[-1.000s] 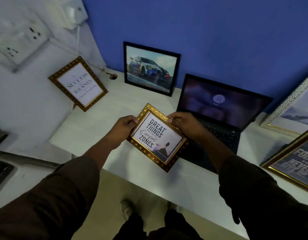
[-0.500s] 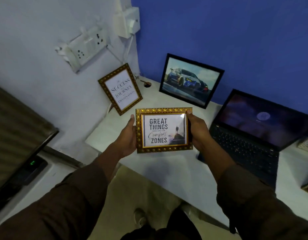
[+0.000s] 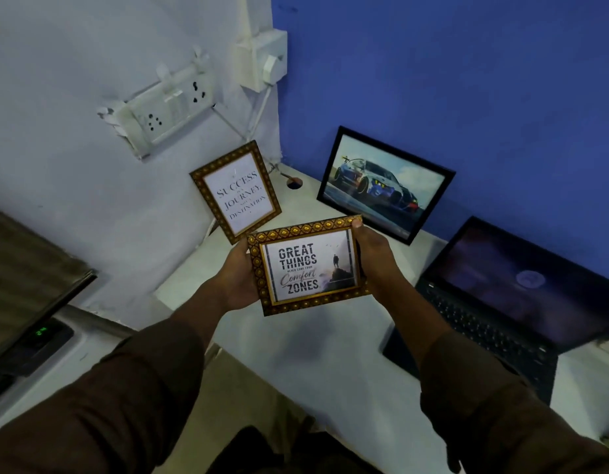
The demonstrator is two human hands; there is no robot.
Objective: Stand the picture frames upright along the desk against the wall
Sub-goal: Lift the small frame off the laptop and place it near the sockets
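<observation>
1. The desk runs into the corner where the white wall meets the blue wall. Its bare front stretch lies under the person's arms.
2. An open laptop sits toward the desk's right side, screen dim. It takes up much of the room along the blue wall there.
3. The black-framed car picture stands upright at the back edge, leaning on the blue wall between the corner and the laptop.
4. The gold "Success" frame stands at the left edge near the back corner, tilted back on the white wall.
5. The gold "Great Things" frame is held in the air above the left part of the desk, near the "Success" frame and in front of the car picture. A second ago it was cocked on a diagonal; now it faces the person almost square, long side nearly level, and the view has swung toward the corner. I take that as lining it up to be stood near the two already placed.
6. The left hand clasps the frame's left edge, thumb at the front rim, the other fingers hidden behind it.
7. The right hand grips the right edge with its fingers closed around it, one fingertip curled over the top right corner.
8. Two frames look done; this one is not yet set down.
</observation>
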